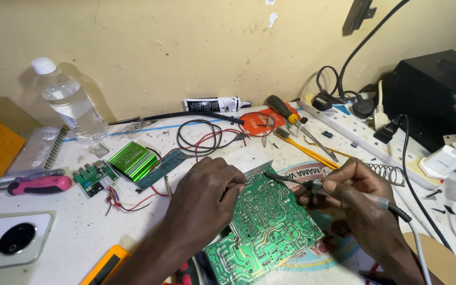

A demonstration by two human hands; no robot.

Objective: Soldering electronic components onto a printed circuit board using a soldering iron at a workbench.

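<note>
The white tabletop (133, 232) carries a large green circuit board (270, 227), lying solder side up at its front edge; the left hand (204, 198) presses down on the board's left edge, fingers curled over it; the right hand (357, 198) grips a soldering iron (333, 189), tip touching the board's upper edge; a slip could bridge neighbouring tracks; the trailing cord might snag the coiled stand (391, 174).

2 hands (207, 195), 2 screwdrivers (40, 184), 1 bottle (69, 103).
</note>
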